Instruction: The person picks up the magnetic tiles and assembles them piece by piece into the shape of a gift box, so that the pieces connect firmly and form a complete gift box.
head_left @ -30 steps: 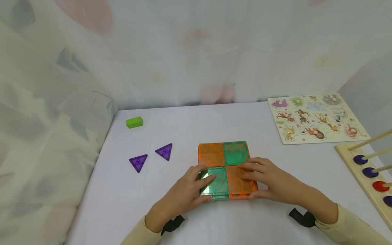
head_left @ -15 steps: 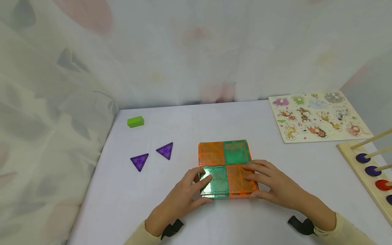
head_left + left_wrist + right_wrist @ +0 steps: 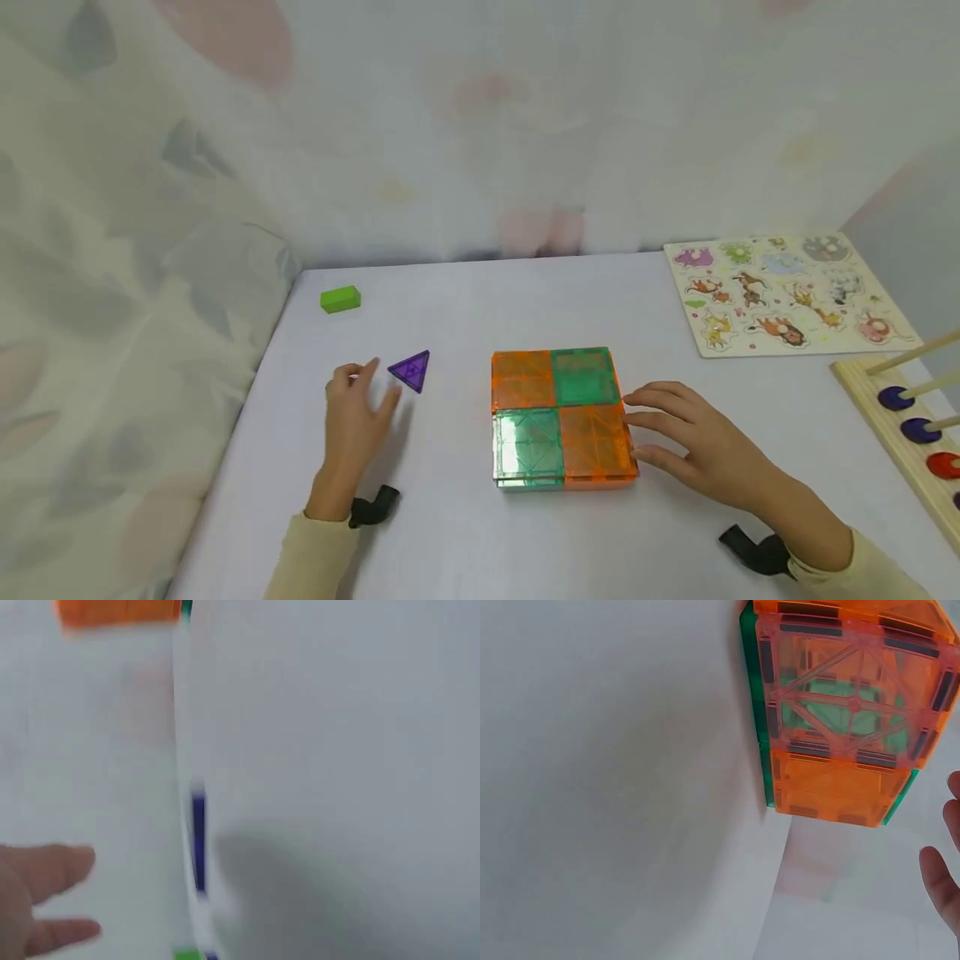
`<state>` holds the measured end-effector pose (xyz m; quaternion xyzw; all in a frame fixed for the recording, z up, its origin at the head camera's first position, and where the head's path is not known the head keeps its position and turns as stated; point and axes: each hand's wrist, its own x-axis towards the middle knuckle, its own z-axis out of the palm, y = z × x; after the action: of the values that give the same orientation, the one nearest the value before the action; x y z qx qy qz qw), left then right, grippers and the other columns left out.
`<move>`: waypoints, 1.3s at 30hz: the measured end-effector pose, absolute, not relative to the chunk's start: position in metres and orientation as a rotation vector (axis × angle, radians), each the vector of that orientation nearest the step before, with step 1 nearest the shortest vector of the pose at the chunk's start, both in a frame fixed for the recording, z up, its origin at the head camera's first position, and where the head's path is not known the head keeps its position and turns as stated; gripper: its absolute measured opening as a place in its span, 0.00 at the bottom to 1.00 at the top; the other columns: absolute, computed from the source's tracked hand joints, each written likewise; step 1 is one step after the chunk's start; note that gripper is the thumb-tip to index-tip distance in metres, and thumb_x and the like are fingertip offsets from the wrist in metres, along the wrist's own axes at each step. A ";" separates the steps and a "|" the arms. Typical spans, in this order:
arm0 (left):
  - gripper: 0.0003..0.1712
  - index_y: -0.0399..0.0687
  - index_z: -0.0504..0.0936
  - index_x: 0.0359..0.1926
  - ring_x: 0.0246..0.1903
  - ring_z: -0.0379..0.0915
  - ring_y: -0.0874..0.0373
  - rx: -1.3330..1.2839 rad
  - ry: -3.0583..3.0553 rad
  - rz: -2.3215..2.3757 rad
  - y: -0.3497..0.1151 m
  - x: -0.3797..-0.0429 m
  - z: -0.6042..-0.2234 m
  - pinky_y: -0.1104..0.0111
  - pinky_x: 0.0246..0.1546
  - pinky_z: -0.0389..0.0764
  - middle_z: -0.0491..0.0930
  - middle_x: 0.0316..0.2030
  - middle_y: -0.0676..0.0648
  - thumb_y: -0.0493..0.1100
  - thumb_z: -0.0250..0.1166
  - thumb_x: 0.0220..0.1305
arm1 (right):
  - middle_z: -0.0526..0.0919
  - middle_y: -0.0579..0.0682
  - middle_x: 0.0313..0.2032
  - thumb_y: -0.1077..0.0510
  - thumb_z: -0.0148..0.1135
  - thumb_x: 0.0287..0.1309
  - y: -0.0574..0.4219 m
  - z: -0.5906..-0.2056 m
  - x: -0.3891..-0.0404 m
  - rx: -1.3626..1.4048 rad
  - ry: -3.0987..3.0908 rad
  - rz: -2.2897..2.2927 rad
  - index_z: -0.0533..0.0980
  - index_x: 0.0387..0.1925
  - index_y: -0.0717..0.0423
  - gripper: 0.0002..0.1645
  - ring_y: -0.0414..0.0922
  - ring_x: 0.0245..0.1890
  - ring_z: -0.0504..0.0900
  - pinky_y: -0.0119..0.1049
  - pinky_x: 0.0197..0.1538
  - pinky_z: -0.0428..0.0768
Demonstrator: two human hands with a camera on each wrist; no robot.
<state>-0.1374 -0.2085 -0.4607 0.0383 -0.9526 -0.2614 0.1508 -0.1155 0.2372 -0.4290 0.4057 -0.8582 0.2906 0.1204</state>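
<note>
A block of translucent orange and green magnetic tiles (image 3: pixel 525 379) stands mid-table, its top a checkerboard of squares. In the right wrist view its tile side (image 3: pixel 840 787) shows a pinkish square panel. My right hand (image 3: pixel 701 446) is beside the block's right side, fingers spread and bent a little, fingertips right at its edge. My left hand (image 3: pixel 351 429) is over the left of the table, thumb and fingers apart. A purple triangle tile (image 3: pixel 411 370) lies just right of its fingertips. The second purple triangle is hidden behind that hand in the head view.
A green block (image 3: pixel 341 299) lies at the back left. An animal puzzle board (image 3: pixel 738 333) is at the back right. In front of it stands a wooden peg rack (image 3: pixel 873 400) with blue and red discs. A patterned curtain (image 3: pixel 450 167) hangs behind the table.
My left hand has let go of the block's left side and moved left to the purple triangles. My right hand has drawn back slightly from the block's top to its right edge.
</note>
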 end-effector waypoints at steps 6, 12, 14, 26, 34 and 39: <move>0.42 0.33 0.59 0.69 0.57 0.60 0.27 0.497 -2.901 -0.754 -0.268 -0.150 -0.465 0.40 0.56 0.66 0.57 0.60 0.23 0.50 0.64 0.62 | 0.78 0.42 0.53 0.51 0.69 0.54 0.244 -0.427 -0.116 1.146 -2.511 0.809 0.79 0.47 0.45 0.18 0.41 0.56 0.70 0.16 0.64 0.57; 0.46 0.33 0.62 0.66 0.58 0.58 0.25 0.505 -3.076 -0.731 -0.286 -0.158 -0.467 0.40 0.56 0.67 0.57 0.61 0.22 0.56 0.69 0.57 | 0.79 0.43 0.50 0.54 0.70 0.52 0.249 -0.422 -0.116 1.127 -2.475 0.837 0.80 0.46 0.46 0.17 0.41 0.55 0.71 0.16 0.63 0.59; 0.45 0.34 0.66 0.63 0.57 0.59 0.27 0.508 -3.115 -0.744 -0.285 -0.159 -0.467 0.42 0.53 0.69 0.58 0.60 0.23 0.57 0.71 0.54 | 0.79 0.42 0.50 0.56 0.71 0.51 0.247 -0.421 -0.116 1.132 -2.475 0.843 0.80 0.46 0.46 0.18 0.41 0.54 0.71 0.16 0.63 0.59; 0.29 0.36 0.73 0.50 0.44 0.69 0.37 0.511 -2.968 -0.803 -0.277 -0.161 -0.465 0.51 0.42 0.74 0.68 0.50 0.25 0.43 0.75 0.50 | 0.79 0.40 0.49 0.52 0.69 0.55 0.244 -0.422 -0.112 1.120 -2.467 0.803 0.80 0.46 0.43 0.15 0.40 0.53 0.73 0.15 0.63 0.59; 0.27 0.41 0.76 0.51 0.36 0.82 0.44 0.291 -2.675 -0.894 -0.260 -0.147 -0.462 0.62 0.37 0.80 0.84 0.39 0.33 0.33 0.74 0.48 | 0.79 0.38 0.49 0.53 0.71 0.51 0.246 -0.422 -0.113 1.092 -2.507 0.762 0.79 0.46 0.42 0.18 0.37 0.53 0.72 0.15 0.62 0.59; 0.18 0.38 0.81 0.42 0.30 0.82 0.54 0.100 -2.499 -1.052 -0.235 -0.141 -0.440 0.84 0.29 0.75 0.86 0.32 0.39 0.32 0.74 0.49 | 0.79 0.38 0.49 0.55 0.72 0.49 0.245 -0.419 -0.113 1.085 -2.515 0.750 0.80 0.46 0.43 0.19 0.37 0.53 0.72 0.14 0.62 0.59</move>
<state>-0.1406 -0.2351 -0.4404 0.0359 -0.9000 -0.3788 0.2125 -0.1134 0.2454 -0.4190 0.3776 -0.8756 0.2610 0.1502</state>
